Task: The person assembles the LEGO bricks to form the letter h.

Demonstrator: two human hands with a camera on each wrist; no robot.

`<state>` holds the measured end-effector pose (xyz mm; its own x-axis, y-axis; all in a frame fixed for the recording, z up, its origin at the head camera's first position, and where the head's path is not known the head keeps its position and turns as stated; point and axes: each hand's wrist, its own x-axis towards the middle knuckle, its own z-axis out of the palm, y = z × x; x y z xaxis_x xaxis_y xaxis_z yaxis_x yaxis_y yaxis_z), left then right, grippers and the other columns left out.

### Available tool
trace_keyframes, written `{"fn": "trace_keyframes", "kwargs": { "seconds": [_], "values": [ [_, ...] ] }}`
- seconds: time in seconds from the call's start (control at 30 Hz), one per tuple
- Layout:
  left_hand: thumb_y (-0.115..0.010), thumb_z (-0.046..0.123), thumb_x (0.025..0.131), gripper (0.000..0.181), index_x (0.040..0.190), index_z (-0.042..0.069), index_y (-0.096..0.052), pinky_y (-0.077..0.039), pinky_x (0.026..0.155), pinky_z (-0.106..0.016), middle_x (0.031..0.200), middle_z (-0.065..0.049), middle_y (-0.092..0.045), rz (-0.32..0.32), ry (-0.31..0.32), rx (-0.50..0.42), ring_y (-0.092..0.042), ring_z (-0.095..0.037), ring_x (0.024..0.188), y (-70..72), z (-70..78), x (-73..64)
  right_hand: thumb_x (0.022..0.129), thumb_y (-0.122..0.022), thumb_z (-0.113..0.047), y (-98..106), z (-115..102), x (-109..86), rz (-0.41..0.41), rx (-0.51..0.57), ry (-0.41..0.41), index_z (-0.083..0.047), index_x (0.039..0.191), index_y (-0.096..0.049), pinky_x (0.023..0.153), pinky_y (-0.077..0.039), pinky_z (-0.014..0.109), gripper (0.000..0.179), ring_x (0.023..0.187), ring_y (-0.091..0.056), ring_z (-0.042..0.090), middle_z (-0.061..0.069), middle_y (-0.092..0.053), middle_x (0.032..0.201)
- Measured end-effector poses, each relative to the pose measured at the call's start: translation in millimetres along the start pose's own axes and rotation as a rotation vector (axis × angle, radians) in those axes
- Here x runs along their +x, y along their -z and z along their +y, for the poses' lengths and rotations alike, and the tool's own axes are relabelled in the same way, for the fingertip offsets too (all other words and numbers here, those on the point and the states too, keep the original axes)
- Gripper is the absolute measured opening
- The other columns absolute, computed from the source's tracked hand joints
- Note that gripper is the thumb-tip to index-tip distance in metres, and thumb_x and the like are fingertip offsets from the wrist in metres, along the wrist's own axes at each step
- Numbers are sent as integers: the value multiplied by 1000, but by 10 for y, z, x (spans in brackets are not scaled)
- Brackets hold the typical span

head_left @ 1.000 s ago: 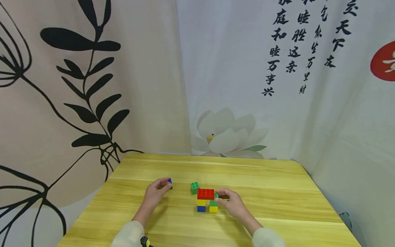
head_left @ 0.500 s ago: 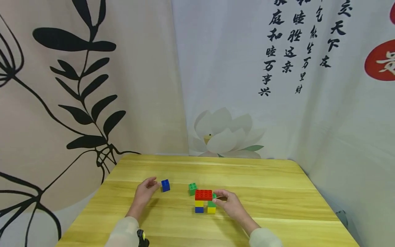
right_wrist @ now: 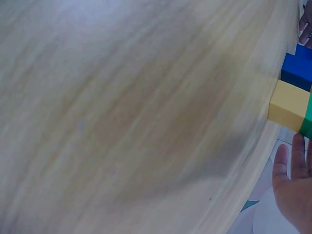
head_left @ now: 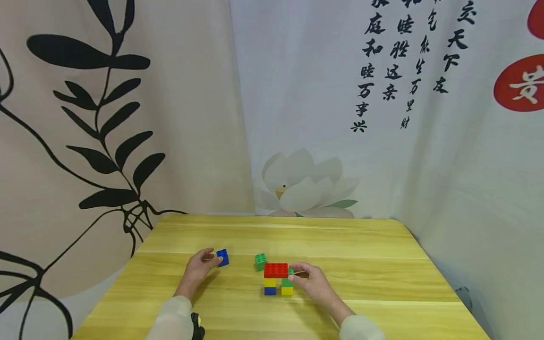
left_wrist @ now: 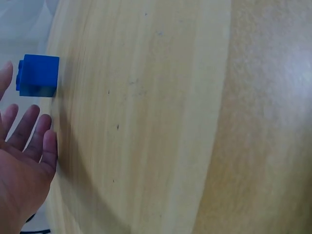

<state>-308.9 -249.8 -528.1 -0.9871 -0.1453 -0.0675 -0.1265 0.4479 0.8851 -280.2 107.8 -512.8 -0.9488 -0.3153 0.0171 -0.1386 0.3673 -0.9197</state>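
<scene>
A blue toy brick (head_left: 223, 258) is on the left half of the table. My left hand (head_left: 197, 271) is beside it, and in the head view the thumb overlaps the brick's near edge. In the left wrist view, relaxed fingers (left_wrist: 36, 131) lie apart from the blue brick (left_wrist: 40, 75). At right, my right hand (head_left: 312, 281) pinches a small green brick (head_left: 291, 271) at the right end of a red brick (head_left: 276, 270). That red brick bridges two short columns: yellow (head_left: 269, 282) over blue (head_left: 269, 291), and green (head_left: 287, 283) over yellow (head_left: 287, 291).
A loose green brick (head_left: 260, 262) sits just behind the red one, to its left. The wooden table (head_left: 361, 255) ends at a back edge against printed curtains (head_left: 204, 118). A dark band circles the left wrist (head_left: 197, 326).
The left fingers have let go of the blue brick, drawn back left, then come close to it again. The right hand keeps its place at the bridge. The head view has turned slightly right.
</scene>
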Motion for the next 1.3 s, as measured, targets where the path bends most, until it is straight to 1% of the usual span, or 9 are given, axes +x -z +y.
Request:
{"fn": "trace_keyframes", "kwargs": {
  "seconds": [0.2, 0.33, 0.5, 0.73, 0.9, 1.07, 1.2, 1.3],
  "values": [
    [-63, 31, 97, 64, 147, 0, -39, -42, 106, -57, 142, -28, -49, -17, -11, 35, -48, -44, 130, 4, -10, 20, 94, -67, -29, -10, -16, -4, -5, -16, 2, -9, 127, -62, 88, -57, 36, 39, 111, -63, 26, 13, -65, 124],
    [-62, 29, 97, 62, 146, -1, -40, -43, 105, -57, 140, -28, -51, -17, -16, 52, -51, -44, 127, -12, -8, 34, 94, -67, -29, -21, -26, -11, -9, -3, 1, -9, 127, -62, 88, -57, 37, 39, 111, -62, 27, 13, -65, 125],
    [-61, 24, 98, 55, 143, -3, -45, -44, 104, -56, 137, -28, -54, 5, -27, 61, -53, -44, 125, -44, -17, 39, 94, -67, -28, -36, -40, -26, -7, 21, -3, -10, 128, -62, 88, -57, 37, 39, 112, -62, 26, 13, -64, 127],
    [-62, 23, 97, 50, 138, -3, -51, -46, 102, -55, 132, -27, -58, 30, -46, 72, -56, -43, 121, -45, -10, 35, 94, -67, -28, -20, -53, -24, -6, 26, -8, -10, 129, -61, 89, -56, 38, 40, 112, -61, 26, 14, -63, 127],
    [-62, 26, 97, 50, 139, -1, -51, -48, 101, -52, 135, -25, -57, 42, -31, 46, -57, -41, 121, -25, 21, 51, 93, -67, -29, -5, -45, -18, 3, 20, -16, -10, 128, -62, 89, -56, 38, 40, 111, -62, 26, 13, -64, 125],
    [-62, 31, 97, 52, 140, 4, -50, -48, 102, -50, 137, -23, -56, 47, -15, -13, -56, -40, 124, -9, 85, 79, 94, -67, -29, 4, -26, -19, 9, 11, -24, -10, 128, -62, 89, -56, 38, 39, 111, -62, 25, 13, -64, 126],
    [-63, 38, 96, 55, 140, 8, -51, -50, 101, -47, 137, -20, -57, 40, -12, -64, -56, -35, 124, 15, 162, 94, 93, -67, -29, 9, -28, -21, 6, 6, -26, -10, 128, -62, 88, -56, 37, 40, 110, -62, 24, 12, -65, 125],
    [-63, 43, 94, 58, 140, 10, -51, -50, 100, -45, 136, -17, -57, 27, -20, -69, -56, -32, 124, 23, 240, 97, 93, -67, -29, 10, -28, -21, 3, 7, -26, -10, 128, -62, 87, -56, 36, 40, 109, -62, 24, 12, -65, 124]
  ]
}}
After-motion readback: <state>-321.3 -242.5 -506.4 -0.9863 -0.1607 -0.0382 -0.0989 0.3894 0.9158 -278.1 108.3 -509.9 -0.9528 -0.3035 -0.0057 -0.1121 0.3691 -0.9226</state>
